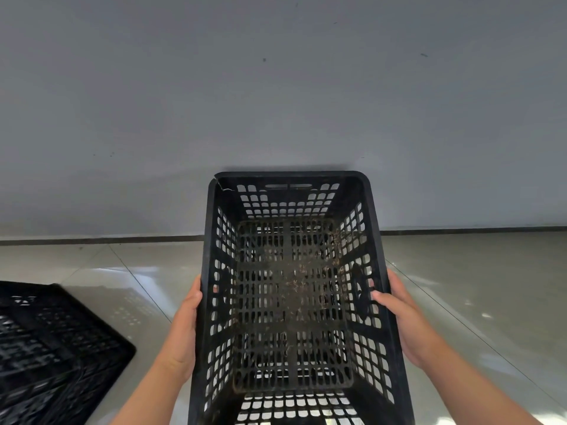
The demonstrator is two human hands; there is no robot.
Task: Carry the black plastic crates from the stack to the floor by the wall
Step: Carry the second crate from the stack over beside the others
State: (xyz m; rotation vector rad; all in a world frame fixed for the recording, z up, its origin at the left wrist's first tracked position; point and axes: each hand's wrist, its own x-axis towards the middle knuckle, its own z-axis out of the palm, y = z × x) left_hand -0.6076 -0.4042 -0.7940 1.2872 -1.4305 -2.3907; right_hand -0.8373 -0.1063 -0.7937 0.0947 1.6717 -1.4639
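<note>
Black plastic crate [288, 302], left hand [184, 332] gripping one side, right hand [399, 317] the other

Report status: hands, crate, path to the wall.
Left hand and right hand grip the black crate at its long sides. Far end toward the wall. Other crate on the floor at left, apart.

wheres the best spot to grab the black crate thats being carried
Grip the black plastic crate by the handle cutout midway along each long side wall, coming from both sides at once, as the left hand and right hand do. The cracked far-left rim corner looks weak; avoid it.
</note>
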